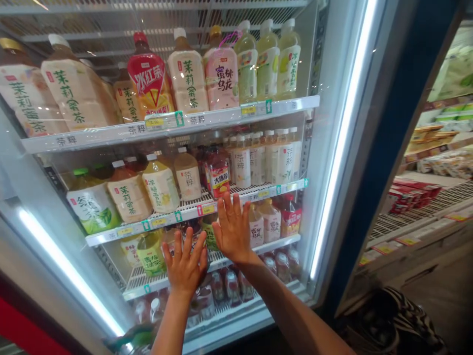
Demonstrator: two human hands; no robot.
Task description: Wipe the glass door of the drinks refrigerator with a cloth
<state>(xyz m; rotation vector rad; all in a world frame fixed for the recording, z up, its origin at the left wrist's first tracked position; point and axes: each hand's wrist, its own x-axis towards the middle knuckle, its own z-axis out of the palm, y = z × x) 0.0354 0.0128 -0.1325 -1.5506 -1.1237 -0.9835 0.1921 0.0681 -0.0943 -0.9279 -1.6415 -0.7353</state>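
Observation:
My left hand (185, 264) is raised with fingers spread, in front of the third shelf of a lit drinks fridge. Higher and to the right, my right hand (233, 229) is also open and flat, its fingertips over the edge of the middle shelf (195, 211). Neither hand holds anything. Faint reflections suggest a glass door before the bottles; whether my palms touch it, I cannot tell. Just left of my left hand stands a green-labelled bottle (151, 254). Above my right fingertips is a red iced tea bottle (219, 175). My hands hide part of the third shelf's bottles.
Large tea bottles line the top shelf (221, 114), among them a red one (150, 79) and a pink one (222, 76). Bright light strips (343, 138) run up both sides. At right, beyond a dark frame (388, 148), another rack (399, 224) holds packaged goods.

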